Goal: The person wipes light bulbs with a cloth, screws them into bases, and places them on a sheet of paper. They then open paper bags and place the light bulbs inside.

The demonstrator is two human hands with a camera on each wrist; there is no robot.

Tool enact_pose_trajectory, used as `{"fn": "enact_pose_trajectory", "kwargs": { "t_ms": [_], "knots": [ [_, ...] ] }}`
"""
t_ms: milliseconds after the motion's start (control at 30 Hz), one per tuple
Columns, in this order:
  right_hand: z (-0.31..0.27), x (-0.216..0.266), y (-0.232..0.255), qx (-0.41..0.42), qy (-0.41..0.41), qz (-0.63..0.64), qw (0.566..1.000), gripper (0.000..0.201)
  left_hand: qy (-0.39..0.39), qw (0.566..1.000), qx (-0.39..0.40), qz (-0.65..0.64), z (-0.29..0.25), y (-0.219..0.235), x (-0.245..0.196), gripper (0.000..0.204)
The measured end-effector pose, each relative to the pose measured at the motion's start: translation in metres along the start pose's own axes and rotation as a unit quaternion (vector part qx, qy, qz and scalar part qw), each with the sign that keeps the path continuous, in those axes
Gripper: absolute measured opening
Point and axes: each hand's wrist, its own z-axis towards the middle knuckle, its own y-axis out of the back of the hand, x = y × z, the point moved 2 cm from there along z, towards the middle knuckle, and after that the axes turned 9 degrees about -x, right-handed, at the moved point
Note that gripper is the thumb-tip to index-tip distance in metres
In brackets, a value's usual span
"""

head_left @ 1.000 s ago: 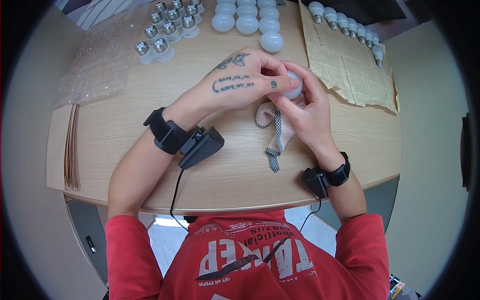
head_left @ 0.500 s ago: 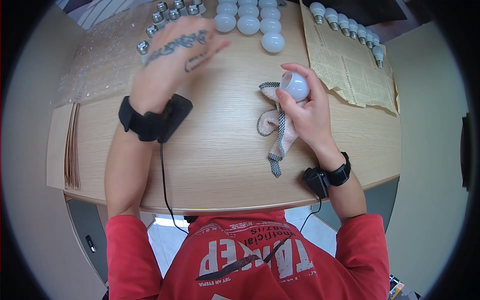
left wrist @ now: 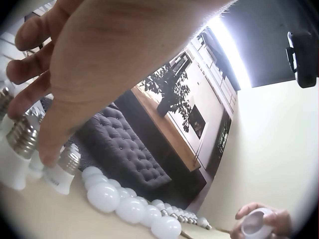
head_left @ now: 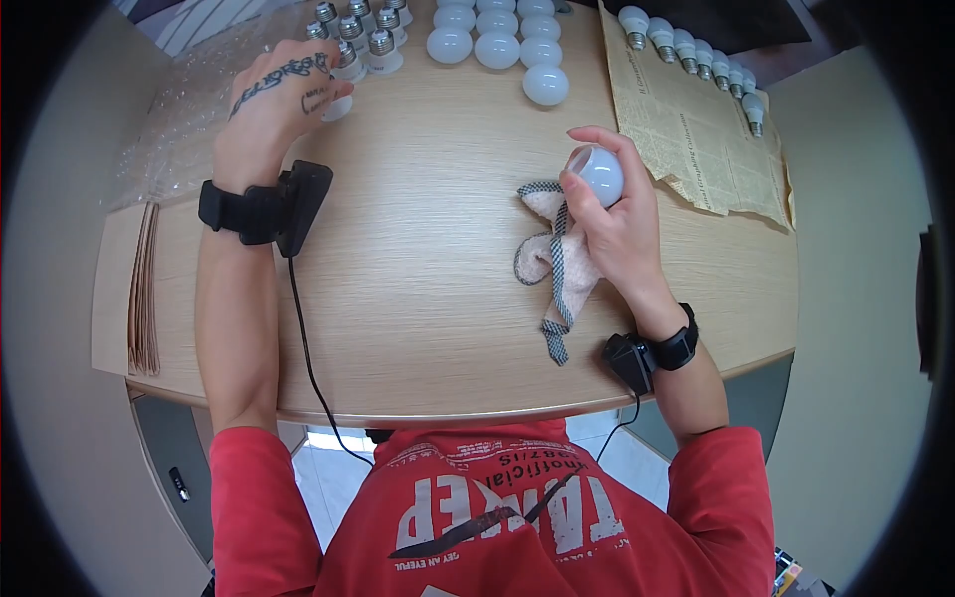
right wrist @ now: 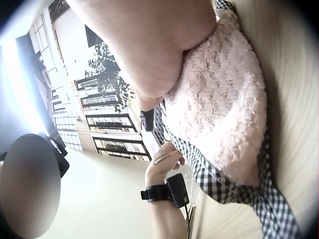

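Observation:
My right hand (head_left: pixel 629 224) grips a hollow white bulb cover (head_left: pixel 605 177), its round opening facing up and left. A pink fleecy cloth (head_left: pixel 577 277) with checked trim hangs beneath the same hand; the right wrist view shows the cloth's pile (right wrist: pixel 219 94) against the palm. At the far left my left hand (head_left: pixel 284 95) is over the group of white bulb bases (head_left: pixel 383 55) with metal screw caps. In the left wrist view its fingers are parted, the thumb (left wrist: pixel 50 149) beside one base (left wrist: pixel 64 172) and a fingertip close to another (left wrist: pixel 17 154).
Rows of white bulb covers (head_left: pixel 497 50) stand at the back centre. Assembled bulbs (head_left: pixel 684 45) line up on printed brown paper (head_left: pixel 676 139) at the right. Bubble wrap (head_left: pixel 189 124) and folded brown paper (head_left: pixel 144 289) lie at the left.
My left hand has left the bulb cover and moved left to the bases. The right hand keeps holding the cover, whose opening now shows, with the cloth hanging below.

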Motion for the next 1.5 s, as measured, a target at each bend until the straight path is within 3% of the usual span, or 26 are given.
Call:
{"fn": "enact_pose_trajectory", "kwargs": {
  "t_ms": [133,333,533,867,933,1033,1133,1167,1233,1333,1500],
  "knots": [
    [0.002,-0.007,0.0,-0.015,0.001,0.003,1.0,0.037,0.006,0.999,0.047,-0.014,0.002,-0.003,-0.003,0.026],
    [0.002,-0.008,0.0,-0.013,0.005,-0.004,1.0,0.037,-0.036,0.998,-0.026,-0.037,0.002,-0.01,-0.011,0.025],
    [0.002,-0.008,0.0,-0.008,0.002,0.004,1.0,0.038,-0.042,0.963,0.088,-0.251,0.009,0.006,-0.05,0.025],
    [0.0,-0.007,0.002,-0.007,-0.003,-0.011,1.0,0.041,-0.042,0.785,0.223,-0.576,0.0,0.006,-0.096,0.026],
    [-0.001,-0.005,0.003,-0.004,-0.027,-0.024,0.999,0.04,-0.032,0.756,0.25,-0.604,-0.005,-0.001,-0.103,0.024],
    [-0.001,-0.004,0.001,0.01,-0.029,0.058,0.998,0.046,-0.019,0.74,0.263,-0.619,-0.009,-0.003,-0.111,0.024],
    [-0.001,-0.003,-0.001,0.006,0.077,0.063,0.995,0.055,-0.005,0.722,0.272,-0.636,-0.009,-0.002,-0.113,0.024],
    [-0.001,-0.001,-0.002,0.012,0.072,0.083,0.994,0.056,-0.001,0.717,0.275,-0.64,-0.009,-0.001,-0.113,0.024],
    [-0.001,0.006,-0.003,0.023,0.063,0.122,0.99,0.06,-0.015,0.713,0.28,-0.642,-0.01,0.003,-0.113,0.025],
    [0.001,-0.003,-0.003,0.029,0.128,0.08,0.988,0.06,-0.015,0.713,0.28,-0.643,-0.011,0.002,-0.116,0.027],
    [-0.001,0.0,-0.003,0.032,0.1,0.076,0.992,0.057,-0.014,0.71,0.277,-0.648,-0.015,-0.001,-0.121,0.028]
  ]
}}
